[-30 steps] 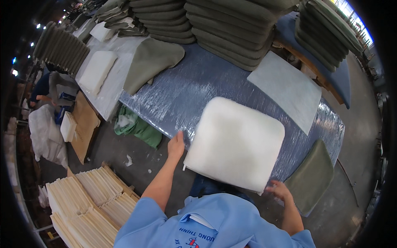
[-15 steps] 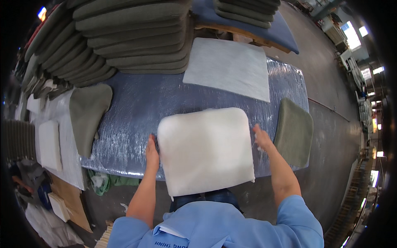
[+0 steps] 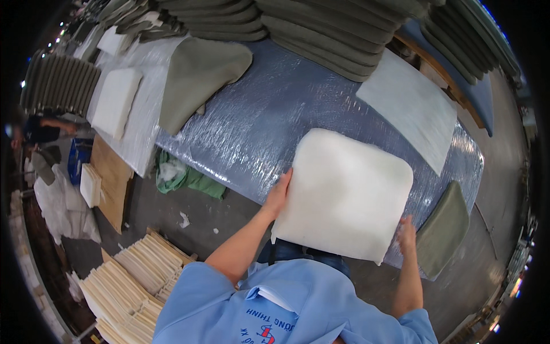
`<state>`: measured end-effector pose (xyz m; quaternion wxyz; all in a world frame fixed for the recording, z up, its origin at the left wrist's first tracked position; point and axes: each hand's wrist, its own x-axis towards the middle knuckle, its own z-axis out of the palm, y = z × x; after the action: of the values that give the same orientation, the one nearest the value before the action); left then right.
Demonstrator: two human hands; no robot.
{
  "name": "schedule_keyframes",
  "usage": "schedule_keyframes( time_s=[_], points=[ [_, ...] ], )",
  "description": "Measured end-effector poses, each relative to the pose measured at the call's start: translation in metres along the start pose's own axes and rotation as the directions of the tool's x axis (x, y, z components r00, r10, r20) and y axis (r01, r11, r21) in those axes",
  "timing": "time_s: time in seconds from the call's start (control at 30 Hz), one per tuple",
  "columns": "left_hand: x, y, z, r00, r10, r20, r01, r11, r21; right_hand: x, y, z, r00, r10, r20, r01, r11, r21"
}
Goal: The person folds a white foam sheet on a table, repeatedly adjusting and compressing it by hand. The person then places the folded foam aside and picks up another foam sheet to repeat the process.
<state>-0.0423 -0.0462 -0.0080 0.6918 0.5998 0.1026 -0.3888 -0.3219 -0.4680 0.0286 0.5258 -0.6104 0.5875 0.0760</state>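
A white, padded seat cushion (image 3: 349,195) with rounded far corners lies over the near edge of a wrapped blue table, close to my body. My left hand (image 3: 279,192) is against the cushion's left edge, fingers stretched along its side. Just off the right edge is my right hand (image 3: 407,234), with its fingers curled together and slightly blurred. Whatever is in those fingers, if anything, is too small to name. An olive-green cushion (image 3: 444,232) rests at the table's right end, beside my right hand.
A pale sheet of wadding (image 3: 409,106) lies on the plastic-wrapped table (image 3: 252,114). Tall stacks of dark green cushions (image 3: 332,34) stand behind. A loose green cover (image 3: 197,80) and a white pad (image 3: 116,103) are at left. Cream foam pieces (image 3: 129,281) are stacked lower left.
My view has turned left, so the table and cushion appear rotated and shifted right. My left hand has come against the cushion's edge; my right hand has moved nearer its near right corner.
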Motion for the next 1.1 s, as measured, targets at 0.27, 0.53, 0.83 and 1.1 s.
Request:
schedule_keyframes(
  time_s=[0.27, 0.53, 0.83, 1.1],
  points=[
    [-0.018, -0.02, -0.022, 0.985, 0.119, -0.122, -0.114, 0.992, 0.047, -0.065, -0.005, 0.001, 0.995, -0.068, -0.071, 0.072, 0.996, 0.055],
    [-0.002, -0.019, -0.033, 0.95, 0.187, -0.25, -0.152, 0.977, 0.151, -0.071, 0.002, -0.01, 0.99, -0.124, 0.06, 0.124, 0.992, 0.006],
    [-0.036, -0.05, -0.048, 0.914, -0.005, -0.407, 0.072, 0.986, 0.149, -0.077, 0.049, -0.056, 0.982, -0.096, 0.163, 0.129, 0.971, -0.202],
    [-0.113, -0.117, 0.005, 0.86, -0.129, -0.494, 0.322, 0.888, 0.328, -0.06, 0.093, -0.049, 0.973, 0.059, 0.225, -0.012, 0.979, -0.204]
  ],
)
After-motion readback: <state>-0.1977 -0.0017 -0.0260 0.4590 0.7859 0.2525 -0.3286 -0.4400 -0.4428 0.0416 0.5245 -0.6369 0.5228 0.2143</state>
